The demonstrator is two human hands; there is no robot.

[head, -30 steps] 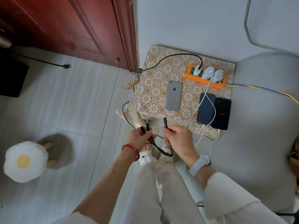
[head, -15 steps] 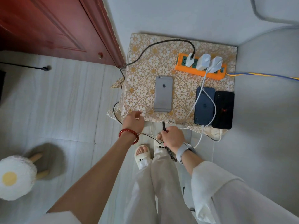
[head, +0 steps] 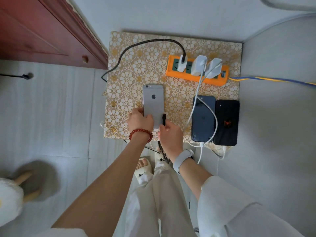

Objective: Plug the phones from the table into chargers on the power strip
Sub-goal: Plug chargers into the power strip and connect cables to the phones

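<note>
My left hand (head: 140, 119) grips the near end of the silver phone (head: 153, 101), which lies face down near the table's (head: 119, 93) front edge. My right hand (head: 170, 134) pinches the black cable plug (head: 163, 119) just beside the phone's lower right corner. The orange power strip (head: 196, 71) sits toward the far right corner.

A person seen from above wears loose white sleeves pushed back and pale cream trousers (head: 164, 202). A red bead bracelet (head: 140, 134) circles the left wrist, a pale grey fitness band (head: 183, 159) the right. White slippers (head: 145, 171) carry small black dot markings.
</note>
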